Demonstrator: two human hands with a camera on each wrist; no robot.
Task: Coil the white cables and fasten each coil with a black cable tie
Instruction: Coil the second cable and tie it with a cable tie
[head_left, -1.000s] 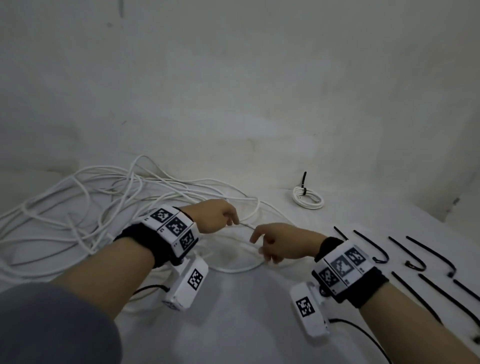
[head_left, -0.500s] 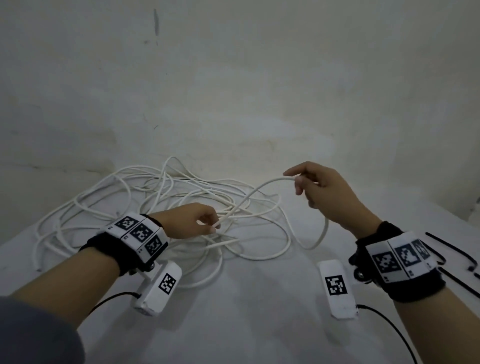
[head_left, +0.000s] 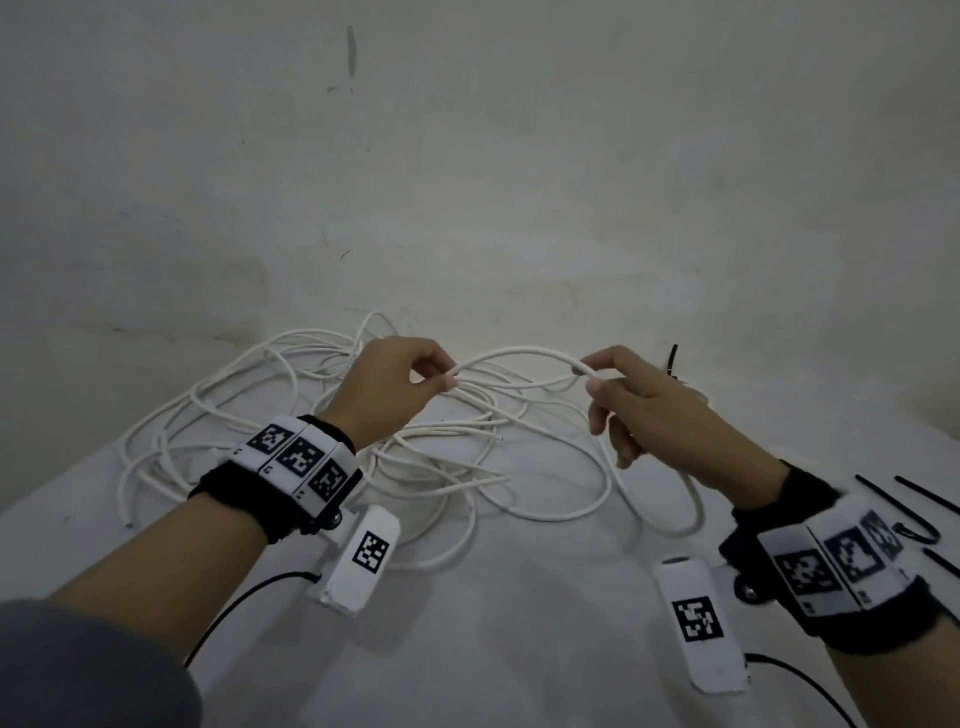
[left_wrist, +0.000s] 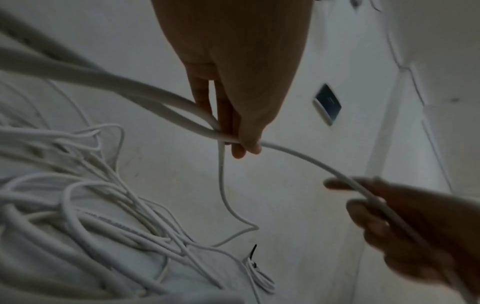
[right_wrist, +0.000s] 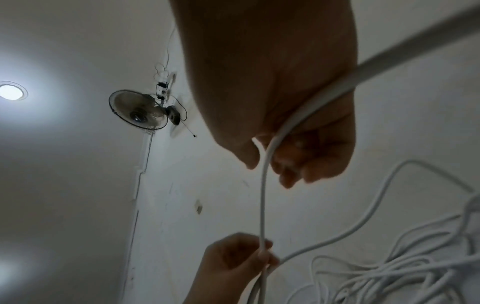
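A tangle of white cables lies on the white table. One white cable arches in the air between my two hands. My left hand pinches it at its left end, seen close in the left wrist view as my left hand gripping the cable. My right hand grips the cable's other side, and the cable runs out of my right hand down to the left one. Loose black cable ties lie at the right edge.
A finished coil with a black tie stands behind my right hand; its tie tip shows in the head view. A plain wall rises close behind the table. Bare table surface lies in front, between my forearms.
Both hands rose from the table. The left hand lifted up to the right hand's height, and the cable now spans between them in a short arch.
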